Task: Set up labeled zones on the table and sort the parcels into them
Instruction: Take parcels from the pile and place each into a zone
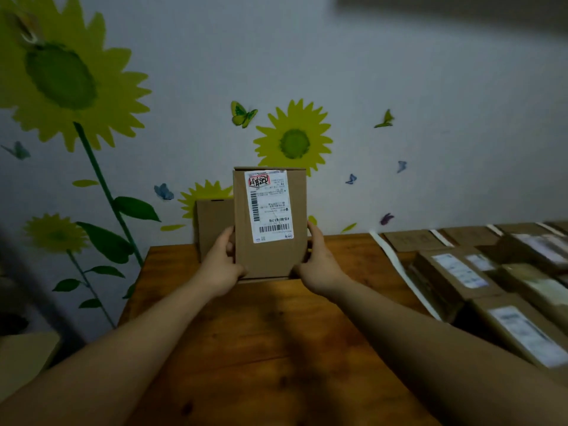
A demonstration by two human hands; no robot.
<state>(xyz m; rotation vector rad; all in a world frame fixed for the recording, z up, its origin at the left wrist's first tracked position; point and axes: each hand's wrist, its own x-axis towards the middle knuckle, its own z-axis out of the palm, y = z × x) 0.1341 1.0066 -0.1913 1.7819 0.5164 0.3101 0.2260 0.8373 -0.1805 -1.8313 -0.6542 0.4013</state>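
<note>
Holding parcel point(270, 256) upright near far edge of bench point(276, 348), clasped both sides with left hand point(219, 267) and right hand point(319, 265), fingers curled; label point(270, 207) toward wearer, presumably for zone reading.

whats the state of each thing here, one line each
held parcel: upright, label showing, gripped on both sides
left hand: grips its left edge
right hand: grips its right edge
plain box: standing upright behind it
parcels at right: lying flat, labels up
</note>
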